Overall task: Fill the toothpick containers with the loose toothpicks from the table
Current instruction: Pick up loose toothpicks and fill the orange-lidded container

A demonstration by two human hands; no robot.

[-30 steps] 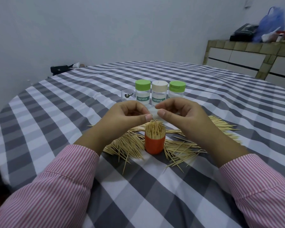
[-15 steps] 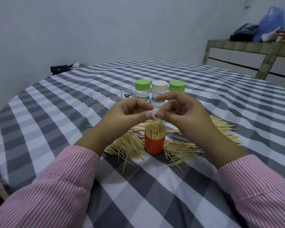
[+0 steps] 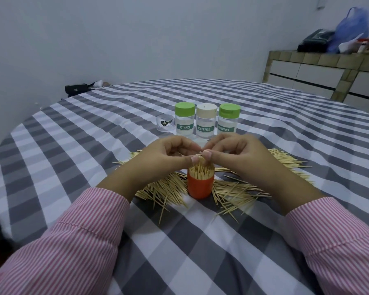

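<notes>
At the centre of the frame an orange container [image 3: 200, 186] is packed with upright toothpicks [image 3: 201, 171], ringed by loose toothpicks [image 3: 239, 191] strewn on the checked table [image 3: 94, 124]. The left hand [image 3: 158, 160] and right hand [image 3: 237, 155] are held fingertip to fingertip just above the rim, fingers curled narrow — whether a toothpick is pinched cannot be told. Any pick is best lowered vertically into a gap, not forced — the container looks nearly full. Three capped containers [image 3: 206, 124] are lined up behind, in the upper middle, seemingly unfilled.
</notes>
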